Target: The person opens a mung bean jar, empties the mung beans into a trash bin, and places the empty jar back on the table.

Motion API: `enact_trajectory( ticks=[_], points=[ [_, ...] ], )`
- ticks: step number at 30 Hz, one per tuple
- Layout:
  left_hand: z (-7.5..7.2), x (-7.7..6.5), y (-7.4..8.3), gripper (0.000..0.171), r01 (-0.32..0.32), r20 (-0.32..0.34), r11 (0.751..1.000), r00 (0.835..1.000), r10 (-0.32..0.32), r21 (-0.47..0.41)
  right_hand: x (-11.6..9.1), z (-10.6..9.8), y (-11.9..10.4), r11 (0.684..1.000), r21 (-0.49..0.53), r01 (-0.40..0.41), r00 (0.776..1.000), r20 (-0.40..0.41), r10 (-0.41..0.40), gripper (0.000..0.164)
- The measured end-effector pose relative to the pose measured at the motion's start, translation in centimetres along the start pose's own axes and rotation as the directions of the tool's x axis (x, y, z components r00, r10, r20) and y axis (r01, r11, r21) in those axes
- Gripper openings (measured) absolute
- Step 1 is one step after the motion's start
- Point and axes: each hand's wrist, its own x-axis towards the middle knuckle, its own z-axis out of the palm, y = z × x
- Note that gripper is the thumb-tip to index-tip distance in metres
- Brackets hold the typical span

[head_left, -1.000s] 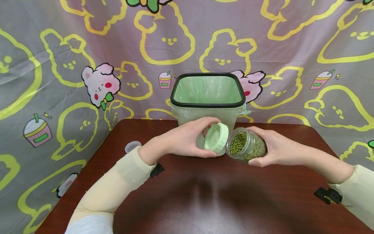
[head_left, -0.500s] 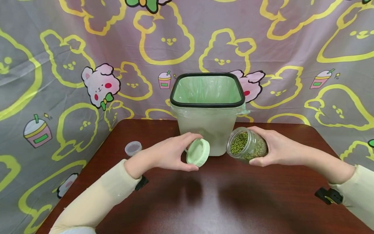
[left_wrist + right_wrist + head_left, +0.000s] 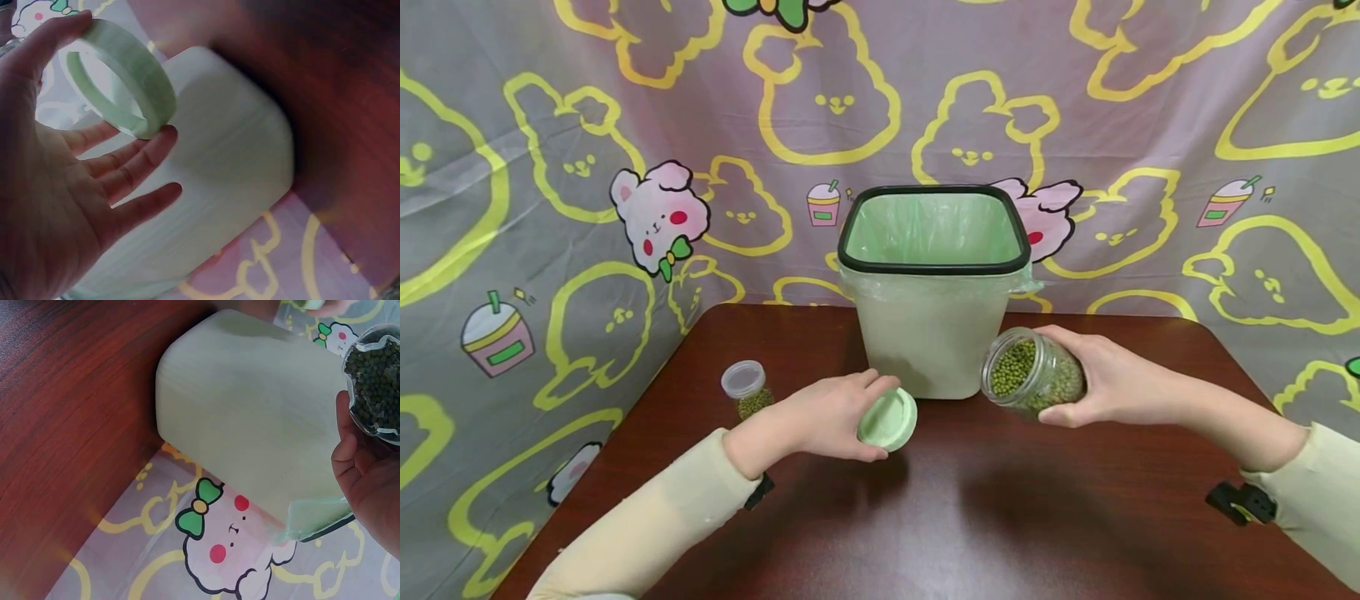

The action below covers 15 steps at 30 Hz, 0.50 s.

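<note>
In the head view, the left hand (image 3: pixel 820 418) pinches the rim of a pale green lid (image 3: pixel 887 419) between thumb and partly curled fingers at its three o'clock, and the right hand (image 3: pixel 1096 379) curls round a tilted clear jar (image 3: pixel 1037 375) of green beans (image 3: pixel 1012 368) at its nine o'clock, well apart from the lid. A black-rimmed bin (image 3: pixel 932 325) stands at the lid's one o'clock on the brown table (image 3: pixel 940 517), and a small capped jar (image 3: pixel 745 383) sits at the left hand's ten o'clock.

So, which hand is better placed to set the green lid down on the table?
Probably the left hand: it holds the green lid above the table, while the right hand holds the tilted, open jar.
</note>
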Motion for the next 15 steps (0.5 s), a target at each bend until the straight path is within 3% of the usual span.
enact_trajectory(
  ticks=[9, 15],
  points=[
    [2.4, 0.3, -0.3, 0.081, 0.045, 0.173, 0.993, 0.983, -0.063, 0.105, 0.0, 0.1, 0.1, 1.000, 0.006, -0.009, 1.000, 0.000, 0.009, 0.071],
    [3.4, 0.5, -0.6, 0.079, 0.067, 0.237, 0.980, 0.965, -0.111, 0.186, 0.1, 0.2, 0.1, 1.000, -0.007, -0.001, 1.000, -0.003, 0.001, 0.072]
  ],
)
